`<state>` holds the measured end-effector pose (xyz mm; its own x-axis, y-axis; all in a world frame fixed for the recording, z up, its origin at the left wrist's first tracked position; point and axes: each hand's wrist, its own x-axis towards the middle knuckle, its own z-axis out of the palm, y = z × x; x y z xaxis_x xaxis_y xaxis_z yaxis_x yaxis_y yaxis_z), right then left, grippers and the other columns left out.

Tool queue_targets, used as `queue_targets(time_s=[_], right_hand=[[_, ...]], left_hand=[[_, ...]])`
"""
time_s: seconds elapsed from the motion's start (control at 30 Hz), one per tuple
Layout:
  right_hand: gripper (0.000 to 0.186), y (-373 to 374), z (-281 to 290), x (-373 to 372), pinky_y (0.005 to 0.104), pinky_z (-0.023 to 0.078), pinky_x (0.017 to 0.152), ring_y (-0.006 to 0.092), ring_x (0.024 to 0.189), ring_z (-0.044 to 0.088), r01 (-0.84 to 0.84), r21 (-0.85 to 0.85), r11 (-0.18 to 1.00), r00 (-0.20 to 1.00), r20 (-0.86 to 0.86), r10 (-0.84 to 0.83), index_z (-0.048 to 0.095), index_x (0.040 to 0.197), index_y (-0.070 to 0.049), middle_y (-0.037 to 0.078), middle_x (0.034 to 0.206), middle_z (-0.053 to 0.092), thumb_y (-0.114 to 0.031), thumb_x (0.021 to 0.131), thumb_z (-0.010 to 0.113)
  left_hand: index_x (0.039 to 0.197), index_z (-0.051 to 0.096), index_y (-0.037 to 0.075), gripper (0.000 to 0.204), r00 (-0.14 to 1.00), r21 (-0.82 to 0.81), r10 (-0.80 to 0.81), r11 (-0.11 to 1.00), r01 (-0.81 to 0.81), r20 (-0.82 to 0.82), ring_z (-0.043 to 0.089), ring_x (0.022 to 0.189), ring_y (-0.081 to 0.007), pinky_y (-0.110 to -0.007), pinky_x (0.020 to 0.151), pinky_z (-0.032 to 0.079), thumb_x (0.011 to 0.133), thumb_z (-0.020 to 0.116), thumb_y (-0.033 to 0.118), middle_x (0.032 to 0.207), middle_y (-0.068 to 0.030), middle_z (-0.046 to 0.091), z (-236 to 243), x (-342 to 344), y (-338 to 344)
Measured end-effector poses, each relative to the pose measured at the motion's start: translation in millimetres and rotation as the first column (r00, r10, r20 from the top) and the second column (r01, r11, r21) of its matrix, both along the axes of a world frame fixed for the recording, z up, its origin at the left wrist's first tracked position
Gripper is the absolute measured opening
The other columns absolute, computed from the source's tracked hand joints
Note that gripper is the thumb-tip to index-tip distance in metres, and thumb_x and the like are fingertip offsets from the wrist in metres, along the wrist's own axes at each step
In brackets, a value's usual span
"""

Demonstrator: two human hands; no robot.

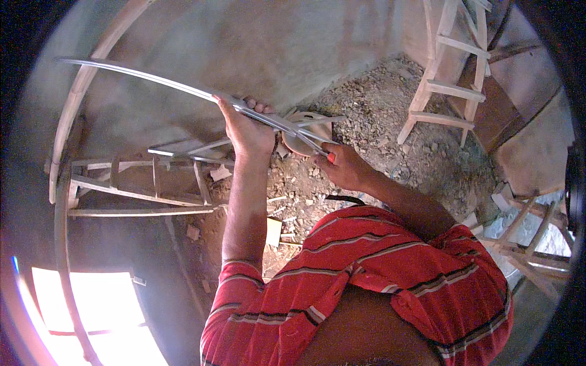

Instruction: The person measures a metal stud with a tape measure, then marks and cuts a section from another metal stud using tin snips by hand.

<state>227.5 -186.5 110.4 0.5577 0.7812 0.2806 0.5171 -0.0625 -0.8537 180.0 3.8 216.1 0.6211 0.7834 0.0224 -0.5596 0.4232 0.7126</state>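
The head view shows the left hand [247, 131] clenched around a long metal strip [152, 78] while the right hand [343, 165] pinches its near end, seemingly mid-marking, so holding it steady comes next.

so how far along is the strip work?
Done: nothing finished shows. In hand: left hand grips the long metal strip midway; right hand holds a red-handled tool at its end. Left: more strips lie on the wooden frame, untouched.
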Motion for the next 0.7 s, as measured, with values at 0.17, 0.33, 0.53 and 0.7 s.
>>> queue_targets(time_s=[0.17, 0.33, 0.53, 0.7], right_hand=[[0.032, 1.2, -5.4, -7.5, 0.0415, 0.051, 0.065, 0.0343, 0.07, 0.067, -0.033, -0.03, 0.999, 0.999, 0.042, 0.034, 0.062, 0.106, 0.003, 0.022, 0.079, 0.065, -0.027, 0.096, 0.063], [0.03, -31.0, -7.4, -9.0, 0.038, 0.05, 0.064, 0.0238, 0.067, 0.065, -0.157, -0.199, 0.967, 0.984, 0.049, 0.17, 0.064, 0.109, -0.001, 0.018, 0.076, 0.065, -0.029, 0.098, 0.061], [0.031, -26.0, -2.9, -1.0, 0.037, 0.051, 0.066, 0.0211, 0.067, 0.065, -0.313, -0.263, 0.912, 0.937, 0.072, 0.342, 0.065, 0.111, -0.002, 0.017, 0.076, 0.066, -0.03, 0.098, 0.062], [0.035, -8.6, 12.0, 0.0, 0.0425, 0.049, 0.061, 0.0304, 0.062, 0.062, -0.328, -0.344, 0.88, 0.899, 0.173, 0.403, 0.063, 0.097, -0.001, 0.02, 0.07, 0.061, -0.036, 0.096, 0.064]], left_hand=[[0.097, 0.045, 0.012, 0.059, 0.998, -0.035, 0.052, 0.998, -0.054, -0.044, 0.042, 0.07, -0.0187, -0.037, 0.066, 0.041, 0.089, 0.057, 0.069, 0.08, -0.0028, 0.044, -7.6, -5.4, 4.8], [0.095, 0.044, 0.015, 0.061, 0.996, -0.018, -0.067, 0.998, 0.068, 0.063, 0.039, 0.066, -0.0156, -0.033, 0.062, 0.037, 0.086, 0.056, 0.074, 0.075, -0.0001, 0.04, -14.4, -21.4, 3.1], [0.092, 0.049, 0.015, 0.06, 0.953, -0.022, -0.237, 0.969, 0.246, 0.19, 0.032, 0.054, -0.0105, -0.026, 0.052, 0.03, 0.088, 0.05, 0.075, 0.065, 0.0014, 0.036, -24.9, -47.6, 13.3], [0.093, 0.052, 0.014, 0.059, 0.921, -0.005, -0.295, 0.952, 0.306, 0.255, 0.031, 0.052, -0.0091, -0.025, 0.049, 0.029, 0.091, 0.049, 0.072, 0.063, 0.0023, 0.036, -25.8, -62.0, 16.1]])
